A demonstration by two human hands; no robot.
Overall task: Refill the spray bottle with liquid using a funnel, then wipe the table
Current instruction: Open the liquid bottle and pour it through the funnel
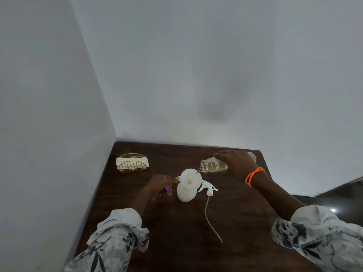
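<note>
With the left hand (164,183) pinching the round white plastic funnel (191,178) steady at its nine o'clock rim, the right hand (234,163), wrapped around the tilted clear glass jar of yellowish liquid (214,165), should pour thinly into the white spray bottle (186,193).

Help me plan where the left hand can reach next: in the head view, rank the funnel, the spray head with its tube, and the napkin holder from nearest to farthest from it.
From the left hand:
1. Funnel, right beside its fingertips, sitting in the bottle.
2. Spray head, lying past the bottle to the right.
3. Napkin holder, at the far left of the table.
</note>
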